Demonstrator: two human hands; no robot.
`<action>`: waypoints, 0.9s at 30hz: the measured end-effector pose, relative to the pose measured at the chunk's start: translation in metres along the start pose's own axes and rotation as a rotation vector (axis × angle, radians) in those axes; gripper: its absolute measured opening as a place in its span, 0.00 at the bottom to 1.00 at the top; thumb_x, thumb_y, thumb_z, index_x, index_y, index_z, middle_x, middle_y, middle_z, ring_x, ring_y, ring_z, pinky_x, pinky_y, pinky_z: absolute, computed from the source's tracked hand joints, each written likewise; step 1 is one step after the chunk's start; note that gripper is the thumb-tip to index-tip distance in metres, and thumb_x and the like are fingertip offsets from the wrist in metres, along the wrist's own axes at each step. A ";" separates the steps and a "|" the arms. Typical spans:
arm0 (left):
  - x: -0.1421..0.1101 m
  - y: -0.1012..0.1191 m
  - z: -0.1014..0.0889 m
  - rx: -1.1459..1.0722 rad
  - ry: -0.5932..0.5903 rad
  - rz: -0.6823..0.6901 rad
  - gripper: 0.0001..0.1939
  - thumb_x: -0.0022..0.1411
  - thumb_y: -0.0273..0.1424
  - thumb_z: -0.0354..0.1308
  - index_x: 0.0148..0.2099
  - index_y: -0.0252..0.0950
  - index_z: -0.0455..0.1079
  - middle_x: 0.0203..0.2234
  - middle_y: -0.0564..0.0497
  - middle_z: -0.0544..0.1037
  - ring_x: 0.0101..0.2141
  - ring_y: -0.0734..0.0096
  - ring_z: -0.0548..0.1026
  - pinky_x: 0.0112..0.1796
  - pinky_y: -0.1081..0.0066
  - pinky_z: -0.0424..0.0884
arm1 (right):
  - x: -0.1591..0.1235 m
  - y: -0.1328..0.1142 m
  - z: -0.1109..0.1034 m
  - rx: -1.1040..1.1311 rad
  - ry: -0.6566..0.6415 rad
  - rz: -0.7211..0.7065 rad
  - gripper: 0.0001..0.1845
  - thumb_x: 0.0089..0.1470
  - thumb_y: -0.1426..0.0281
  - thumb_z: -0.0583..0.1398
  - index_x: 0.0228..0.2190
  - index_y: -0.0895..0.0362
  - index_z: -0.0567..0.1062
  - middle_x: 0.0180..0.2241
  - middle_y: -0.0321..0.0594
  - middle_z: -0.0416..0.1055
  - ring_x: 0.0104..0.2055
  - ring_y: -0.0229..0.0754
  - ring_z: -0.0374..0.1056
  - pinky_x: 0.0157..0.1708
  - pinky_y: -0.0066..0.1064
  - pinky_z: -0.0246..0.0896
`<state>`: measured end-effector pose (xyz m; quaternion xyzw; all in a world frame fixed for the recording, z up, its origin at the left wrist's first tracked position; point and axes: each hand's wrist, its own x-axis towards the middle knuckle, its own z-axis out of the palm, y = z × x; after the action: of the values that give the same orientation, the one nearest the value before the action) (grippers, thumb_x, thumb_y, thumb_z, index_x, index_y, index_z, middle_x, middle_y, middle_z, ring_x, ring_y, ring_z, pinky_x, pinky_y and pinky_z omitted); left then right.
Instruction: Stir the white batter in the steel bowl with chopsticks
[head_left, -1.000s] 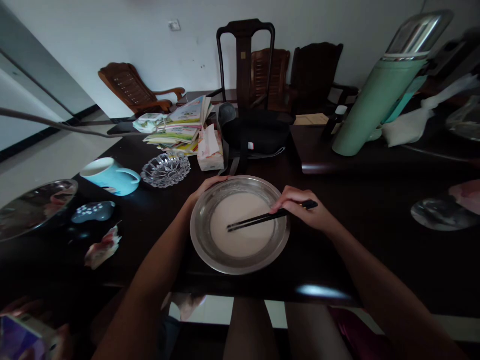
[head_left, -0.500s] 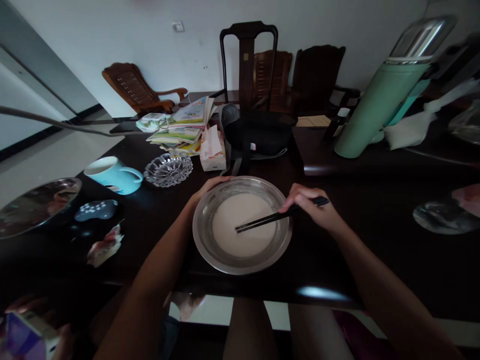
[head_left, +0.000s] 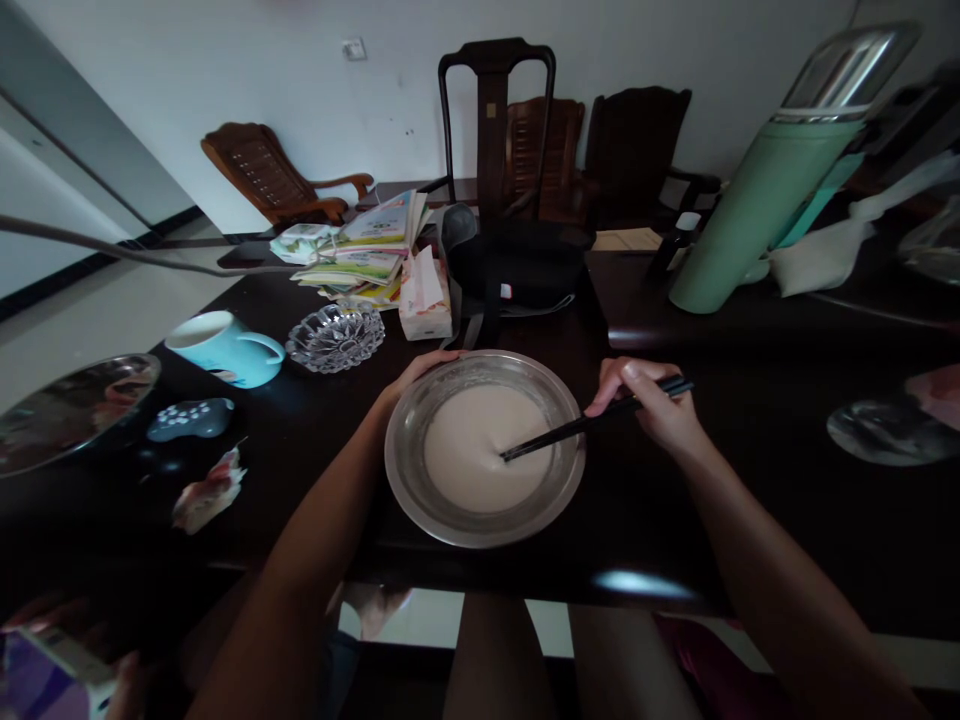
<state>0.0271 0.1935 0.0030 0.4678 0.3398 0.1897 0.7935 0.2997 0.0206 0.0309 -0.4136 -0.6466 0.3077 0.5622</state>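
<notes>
A wide metal bowl (head_left: 409, 500) stands near the front edge of the dark table, with a pale, milky batter (head_left: 472, 440) in it. My left hand (head_left: 424, 368) grips the bowl's far left rim; some of its fingers are hidden behind the rim. In my right hand (head_left: 649, 392), at the bowl's right side, is a pair of black chopsticks (head_left: 570, 428), held closed together. Their tips dip into the batter a little right of its middle, where the surface is dimpled.
Left of the bowl are a glass dish (head_left: 337, 338), a light blue mug (head_left: 229, 350), a crumpled wrapper (head_left: 211, 490) and another metal bowl (head_left: 75, 410). A tissue pack (head_left: 425, 300) and black bag (head_left: 517, 265) lie behind. A green thermos (head_left: 765, 215) stands right. Another person's hand holds a purple carton (head_left: 52, 675).
My right hand has moved to the right with the chopsticks, and their tips have shifted right through the batter. The left hand stays on the rim.
</notes>
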 end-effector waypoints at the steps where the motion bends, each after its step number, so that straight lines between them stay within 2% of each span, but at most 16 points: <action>1: 0.000 0.000 0.001 0.001 -0.001 0.000 0.12 0.57 0.31 0.55 0.40 0.35 0.77 0.24 0.52 0.81 0.30 0.67 0.77 0.40 0.71 0.69 | 0.000 -0.001 0.004 -0.022 -0.067 0.002 0.23 0.63 0.60 0.52 0.25 0.54 0.81 0.23 0.39 0.76 0.27 0.40 0.69 0.29 0.33 0.62; 3: -0.001 0.002 0.002 0.008 0.005 -0.001 0.11 0.56 0.31 0.56 0.38 0.35 0.77 0.23 0.51 0.80 0.29 0.68 0.76 0.40 0.72 0.69 | 0.000 -0.002 0.011 -0.105 -0.176 -0.011 0.19 0.62 0.63 0.54 0.29 0.54 0.81 0.28 0.40 0.78 0.31 0.40 0.70 0.33 0.33 0.63; 5: -0.002 0.003 0.003 0.019 0.015 -0.012 0.11 0.56 0.31 0.56 0.39 0.35 0.77 0.22 0.52 0.80 0.28 0.68 0.76 0.41 0.71 0.69 | 0.000 -0.002 0.016 -0.195 -0.210 -0.042 0.14 0.61 0.64 0.56 0.32 0.54 0.81 0.31 0.40 0.78 0.33 0.40 0.70 0.35 0.33 0.63; 8: -0.001 0.003 0.003 0.021 0.049 -0.032 0.12 0.56 0.31 0.55 0.41 0.35 0.77 0.22 0.52 0.80 0.27 0.68 0.76 0.40 0.71 0.69 | 0.001 -0.001 0.014 -0.285 -0.130 -0.077 0.12 0.60 0.64 0.57 0.34 0.52 0.81 0.31 0.38 0.78 0.33 0.40 0.70 0.36 0.34 0.63; 10: 0.000 0.002 0.001 0.013 0.063 -0.033 0.13 0.56 0.30 0.55 0.41 0.34 0.77 0.24 0.51 0.81 0.27 0.68 0.76 0.40 0.71 0.69 | 0.002 0.000 0.007 -0.287 -0.040 -0.067 0.15 0.61 0.63 0.56 0.31 0.52 0.81 0.29 0.38 0.77 0.33 0.41 0.70 0.36 0.34 0.63; 14: 0.001 0.001 0.001 0.006 0.050 -0.019 0.15 0.55 0.31 0.56 0.43 0.34 0.77 0.29 0.50 0.82 0.32 0.66 0.78 0.42 0.71 0.69 | 0.001 -0.002 -0.002 -0.104 0.071 -0.002 0.23 0.63 0.61 0.52 0.24 0.53 0.81 0.23 0.39 0.75 0.27 0.41 0.69 0.30 0.34 0.62; 17: -0.002 0.002 0.004 0.014 0.059 -0.008 0.15 0.55 0.31 0.56 0.44 0.33 0.77 0.27 0.51 0.82 0.31 0.67 0.77 0.42 0.71 0.69 | 0.000 -0.002 0.002 -0.026 -0.029 0.004 0.23 0.63 0.61 0.52 0.24 0.54 0.81 0.22 0.39 0.75 0.27 0.40 0.68 0.29 0.33 0.62; 20: -0.004 0.004 0.006 0.020 0.071 -0.017 0.15 0.57 0.30 0.55 0.44 0.32 0.76 0.23 0.52 0.80 0.26 0.69 0.76 0.39 0.71 0.70 | 0.000 -0.002 0.013 -0.117 -0.199 -0.019 0.18 0.62 0.63 0.54 0.30 0.54 0.81 0.29 0.40 0.78 0.32 0.40 0.69 0.34 0.34 0.63; 22: -0.005 0.003 0.005 0.022 0.069 -0.024 0.15 0.57 0.30 0.54 0.45 0.33 0.76 0.23 0.52 0.80 0.26 0.69 0.76 0.39 0.71 0.70 | 0.001 -0.001 0.017 -0.185 -0.239 -0.039 0.14 0.61 0.64 0.56 0.34 0.53 0.81 0.32 0.39 0.78 0.35 0.41 0.70 0.37 0.34 0.63; 24: -0.003 0.002 0.003 0.019 0.057 -0.020 0.15 0.57 0.31 0.55 0.45 0.34 0.76 0.24 0.53 0.81 0.27 0.68 0.76 0.40 0.71 0.69 | 0.001 -0.001 0.017 -0.240 -0.197 -0.054 0.12 0.60 0.64 0.56 0.35 0.53 0.80 0.33 0.39 0.78 0.36 0.41 0.69 0.37 0.34 0.62; 27: -0.001 0.001 0.001 0.010 0.028 -0.013 0.14 0.56 0.31 0.56 0.44 0.34 0.76 0.25 0.52 0.81 0.28 0.69 0.76 0.41 0.72 0.69 | 0.001 -0.001 0.008 -0.266 -0.045 -0.042 0.16 0.62 0.64 0.55 0.30 0.53 0.81 0.29 0.39 0.77 0.33 0.41 0.69 0.36 0.34 0.61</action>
<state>0.0269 0.1929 0.0042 0.4666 0.3550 0.1894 0.7876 0.2918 0.0217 0.0315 -0.4640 -0.7026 0.2167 0.4940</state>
